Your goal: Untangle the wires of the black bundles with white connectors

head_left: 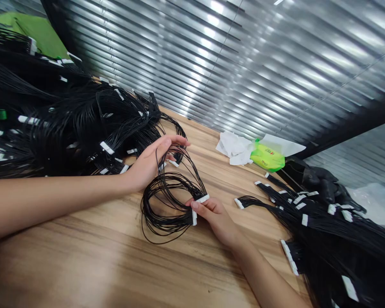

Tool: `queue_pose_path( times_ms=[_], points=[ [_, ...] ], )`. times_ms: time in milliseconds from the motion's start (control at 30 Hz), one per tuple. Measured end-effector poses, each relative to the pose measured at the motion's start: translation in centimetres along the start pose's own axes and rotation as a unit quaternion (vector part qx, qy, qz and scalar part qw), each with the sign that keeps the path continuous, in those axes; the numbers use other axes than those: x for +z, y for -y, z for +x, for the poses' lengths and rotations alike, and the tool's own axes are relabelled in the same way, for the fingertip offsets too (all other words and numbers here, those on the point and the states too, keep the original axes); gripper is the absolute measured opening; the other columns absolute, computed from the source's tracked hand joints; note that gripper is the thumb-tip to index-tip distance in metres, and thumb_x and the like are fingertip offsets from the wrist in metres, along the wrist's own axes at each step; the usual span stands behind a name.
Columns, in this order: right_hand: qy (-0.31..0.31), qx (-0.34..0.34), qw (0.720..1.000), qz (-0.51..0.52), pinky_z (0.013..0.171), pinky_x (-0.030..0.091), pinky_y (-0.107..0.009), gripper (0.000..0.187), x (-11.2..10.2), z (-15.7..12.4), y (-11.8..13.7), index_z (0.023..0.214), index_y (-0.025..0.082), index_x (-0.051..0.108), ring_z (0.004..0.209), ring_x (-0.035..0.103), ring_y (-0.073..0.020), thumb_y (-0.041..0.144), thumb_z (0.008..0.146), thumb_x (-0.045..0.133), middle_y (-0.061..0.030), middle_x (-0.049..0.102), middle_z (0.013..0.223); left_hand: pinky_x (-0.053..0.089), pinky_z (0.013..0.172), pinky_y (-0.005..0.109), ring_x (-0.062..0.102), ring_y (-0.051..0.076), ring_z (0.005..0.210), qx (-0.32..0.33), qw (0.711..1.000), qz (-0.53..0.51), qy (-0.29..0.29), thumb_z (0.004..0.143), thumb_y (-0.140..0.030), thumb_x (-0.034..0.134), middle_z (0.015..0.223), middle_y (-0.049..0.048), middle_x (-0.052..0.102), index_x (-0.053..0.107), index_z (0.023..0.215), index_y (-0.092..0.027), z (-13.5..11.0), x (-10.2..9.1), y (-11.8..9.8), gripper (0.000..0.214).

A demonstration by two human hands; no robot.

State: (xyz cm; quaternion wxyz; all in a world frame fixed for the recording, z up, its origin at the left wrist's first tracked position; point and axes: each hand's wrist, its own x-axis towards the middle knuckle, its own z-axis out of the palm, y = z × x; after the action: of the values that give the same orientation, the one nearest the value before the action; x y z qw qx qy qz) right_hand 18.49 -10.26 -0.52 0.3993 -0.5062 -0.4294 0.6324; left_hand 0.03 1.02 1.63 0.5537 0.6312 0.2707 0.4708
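Note:
A coiled bundle of thin black wires with white connectors hangs just above or on the table; I cannot tell which. My right hand pinches it by its two white connectors between thumb and fingers. At the upper left of the loops is my left hand, fingers stretched out and the upper wires running against them. The left hand's fingers are not closed round the wires. Part of its lower fingers is hidden behind the strands.
A large heap of black wire harnesses fills the left side. More harnesses lie at the right. Crumpled white paper and a green tissue pack sit at the back edge of the wooden table, before a corrugated metal wall.

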Motion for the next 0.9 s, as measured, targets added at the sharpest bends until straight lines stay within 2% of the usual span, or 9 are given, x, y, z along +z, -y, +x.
queue_pose_path(
  times_ms=[200, 267, 467, 600, 700, 767, 800, 833, 900],
  points=[
    [-0.029, -0.038, 0.997, 0.068, 0.061, 0.044, -0.025, 0.032, 0.6, 0.3, -0.4, 0.091, 0.021, 0.078, 0.062, 0.056, -0.0130, 0.048, 0.074, 0.073, -0.0022, 0.071, 0.073, 0.044, 0.100, 0.036, 0.056, 0.020, 0.113, 0.075, 0.996, -0.037, 0.002, 0.097, -0.046, 0.035, 0.123, 0.0071, 0.059, 0.052, 0.116, -0.022, -2.6, 0.9, 0.5, 0.035],
    [-0.034, -0.046, 0.990, 0.127, 0.057, 0.043, -0.024, 0.039, 0.7, 0.7, -0.4, 0.098, 0.020, 0.076, 0.059, 0.056, -0.0124, 0.050, 0.073, 0.072, -0.0036, 0.071, 0.075, 0.045, 0.100, 0.038, 0.058, 0.021, 0.110, 0.059, 0.997, 0.003, 0.046, 0.097, -0.047, 0.034, 0.121, 0.0099, 0.059, 0.051, 0.120, -0.020, -3.1, 1.1, 1.0, 0.039],
    [-0.099, -0.004, 0.971, 0.217, 0.043, 0.043, -0.022, 0.043, 0.5, 2.0, -0.3, 0.064, 0.017, 0.069, 0.056, 0.058, -0.0146, 0.060, 0.061, 0.076, -0.0050, 0.068, 0.066, 0.039, 0.108, 0.039, 0.055, 0.021, 0.118, -0.001, 0.997, 0.023, 0.078, 0.097, -0.053, 0.024, 0.122, 0.0124, 0.057, 0.049, 0.119, -0.019, -3.5, 1.1, 1.0, 0.048],
    [-0.239, -0.078, 0.949, 0.190, 0.056, 0.054, -0.031, 0.029, -1.4, 2.5, 0.5, 0.065, 0.022, 0.067, 0.061, 0.065, -0.0212, 0.040, 0.051, 0.084, -0.0016, 0.068, 0.058, 0.034, 0.112, 0.040, 0.046, 0.021, 0.128, 0.042, 0.996, 0.065, 0.052, 0.095, -0.050, 0.039, 0.135, 0.0135, 0.049, 0.028, 0.136, -0.023, -3.5, 0.8, 1.8, 0.051],
    [-0.322, -0.159, 0.917, 0.176, 0.060, 0.053, -0.032, 0.017, -2.1, 2.9, 4.0, 0.069, 0.024, 0.067, 0.066, 0.067, -0.0217, 0.037, 0.061, 0.074, -0.0009, 0.070, 0.063, 0.031, 0.113, 0.044, 0.038, 0.026, 0.135, -0.011, 0.985, 0.165, 0.056, 0.088, -0.052, 0.051, 0.145, 0.0185, 0.037, 0.019, 0.142, -0.019, -3.3, 0.6, 2.8, 0.071],
    [-0.357, -0.225, 0.890, 0.174, 0.058, 0.049, -0.030, 0.012, -1.0, 3.5, 7.8, 0.064, 0.025, 0.063, 0.067, 0.066, -0.0201, 0.037, 0.067, 0.066, -0.0004, 0.069, 0.066, 0.034, 0.108, 0.051, 0.043, 0.033, 0.130, -0.046, 0.963, 0.239, 0.116, 0.073, -0.052, 0.068, 0.138, 0.0189, 0.046, 0.036, 0.136, -0.018, -3.2, 0.6, 3.3, 0.078],
    [-0.348, -0.251, 0.890, 0.152, 0.060, 0.048, -0.030, 0.013, 0.1, 3.9, 9.9, 0.065, 0.025, 0.064, 0.072, 0.067, -0.0199, 0.037, 0.070, 0.064, -0.0016, 0.071, 0.073, 0.030, 0.110, 0.054, 0.048, 0.035, 0.125, -0.040, 0.953, 0.258, 0.153, 0.065, -0.047, 0.076, 0.129, 0.0158, 0.055, 0.051, 0.122, -0.019, -3.2, 0.7, 3.5, 0.069],
    [-0.335, -0.275, 0.892, 0.126, 0.061, 0.047, -0.030, 0.015, 1.6, 4.4, 12.0, 0.068, 0.024, 0.066, 0.076, 0.067, -0.0200, 0.037, 0.071, 0.062, -0.0034, 0.072, 0.080, 0.022, 0.113, 0.055, 0.048, 0.033, 0.125, -0.005, 0.923, 0.314, 0.222, 0.068, -0.045, 0.074, 0.126, 0.0122, 0.058, 0.058, 0.112, -0.021, -3.2, 0.8, 3.8, 0.053],
    [-0.266, -0.319, 0.906, 0.084, 0.064, 0.046, -0.030, 0.022, 5.3, 5.7, 15.8, 0.083, 0.021, 0.072, 0.083, 0.066, -0.0211, 0.039, 0.072, 0.062, -0.0064, 0.072, 0.096, 0.022, 0.112, 0.056, 0.046, 0.032, 0.128, 0.074, 0.874, 0.391, 0.280, 0.076, -0.044, 0.066, 0.131, 0.0124, 0.056, 0.060, 0.108, -0.020, -3.4, 1.0, 4.1, 0.040]
  ],
)
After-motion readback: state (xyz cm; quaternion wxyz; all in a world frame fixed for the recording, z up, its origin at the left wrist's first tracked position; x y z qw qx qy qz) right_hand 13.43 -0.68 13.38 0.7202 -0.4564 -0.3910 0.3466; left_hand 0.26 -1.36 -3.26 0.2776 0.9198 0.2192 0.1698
